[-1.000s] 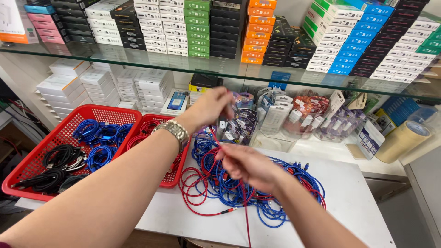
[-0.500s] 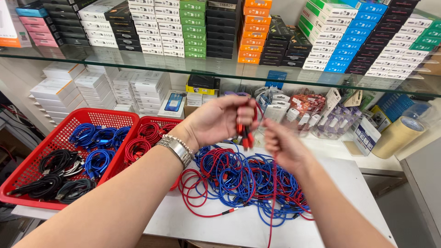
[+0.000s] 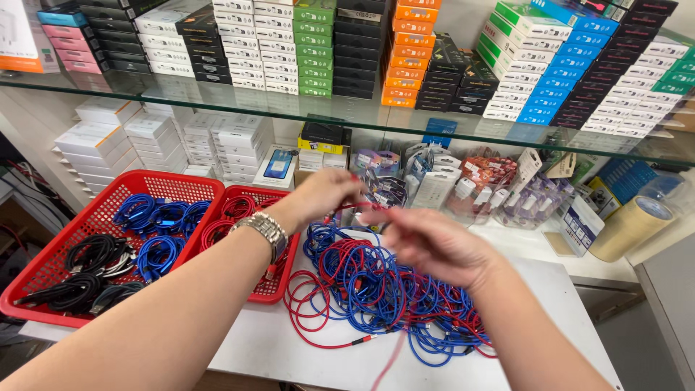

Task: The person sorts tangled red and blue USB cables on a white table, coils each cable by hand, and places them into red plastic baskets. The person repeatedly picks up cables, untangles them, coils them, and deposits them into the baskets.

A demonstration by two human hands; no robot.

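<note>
**Two hands on a red cable above a tangled pile**

Left hand raised over the pile, fingers pinched together on a red cable; metal wristwatch on that wrist. Right hand just beside it, blurred, fingers curled toward the same red cable, though whether closed on it cannot be told. Held between the two hands, well above the surface, with a blurred red strand hanging down toward the front edge.

Below: one loose heap of blue and red cables, too tangled to count, spread on a white surface. Left of the heap, two red mesh baskets side by side. Larger basket with several blue coils at the back and black coils at the front. Smaller basket with red coils, partly hidden by the left forearm.

One roll of tan tape lying on its side at the right. Small packets in clear wrapping lined along the back. White boxes stacked beneath one glass shelf; above it, rows of small boxes in white, black, green, orange, blue and pink. Shop or stockroom setting, pale wall behind.
</note>
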